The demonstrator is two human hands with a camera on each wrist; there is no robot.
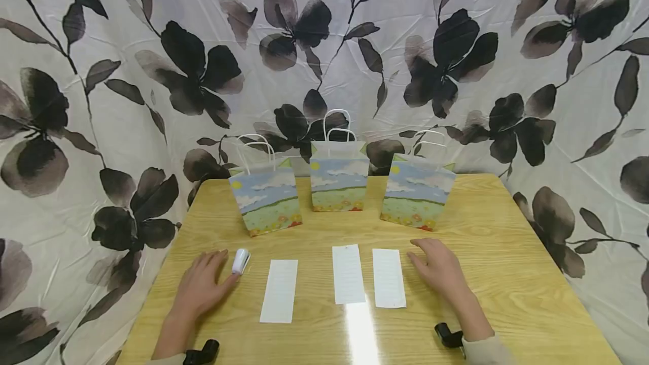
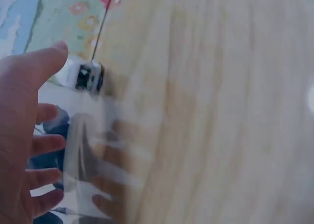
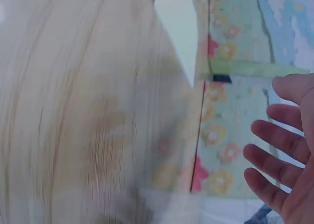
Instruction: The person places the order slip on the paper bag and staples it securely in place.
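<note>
Paper first, lying flat on the worktop [image 1: 512, 275] around the lower middle of the frame: left strip [image 1: 279, 292], middle strip [image 1: 349, 274], right strip [image 1: 389, 278], all apart from each other. Small white gadget [image 1: 240, 262], maybe a stapler, over at lower left, right by the thumb of the left grip [image 1: 203, 283]; can't tell if actually touching. Nothing clasped on that side, just loose fingers. Same deal at lower right with the right grip [image 1: 441, 263], relaxed and released, just beside the right strip. Standing around mid-frame with matching landscape prints: left bag [image 1: 266, 196], middle bag [image 1: 338, 179] set a bit higher in the frame, right bag [image 1: 418, 190]. As for the step, would honestly call it a pause or ready position, with everything laid out and both sides free. Needed for any pickup from here, at a guess: a curl of the left thumb and fingers round the gadget, or else a careful pinch at a paper edge, probably kinda fiddly so flat.
</note>
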